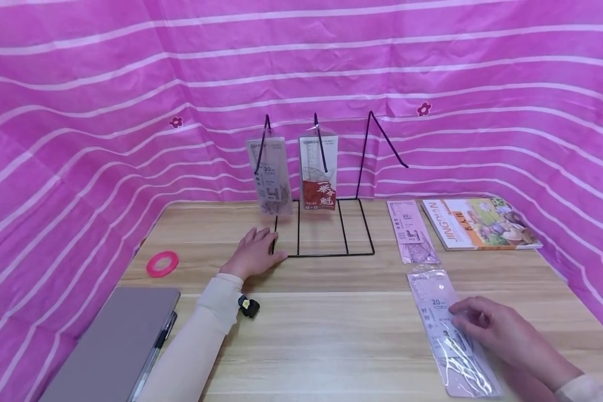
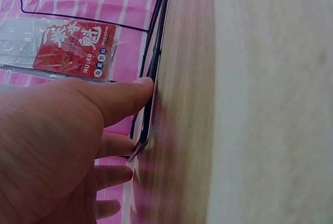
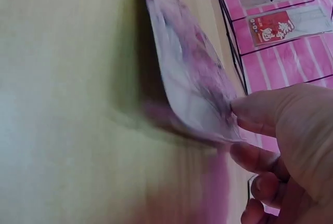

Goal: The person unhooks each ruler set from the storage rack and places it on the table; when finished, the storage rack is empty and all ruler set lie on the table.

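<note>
Head view: right hand (image 1: 502,329) seemingly pinches a ruler pack (image 1: 449,329) near the table's (image 1: 331,335) front edge, lifting it; left hand (image 1: 253,254), relaxed flat, steadies the wire rack (image 1: 326,254); hanging calls for hook alignment.

- A staged stationery display corner, perhaps a mock shop stall; nothing beyond the draped cloth shows, so the wider room cannot be told.
- A pink striped cloth (image 1: 130,111) hangs as a backdrop on three sides of a wood-grain bench (image 1: 331,335).
- A black wire rack (image 1: 326,223) stands at the back, with packaged ruler sets (image 1: 317,173) hung on its hooks like retail goods.
- More ruler packs (image 1: 412,231), a picture book (image 1: 479,223), a tape roll (image 1: 162,263) and a grey notebook (image 1: 115,340) lie around.
</note>
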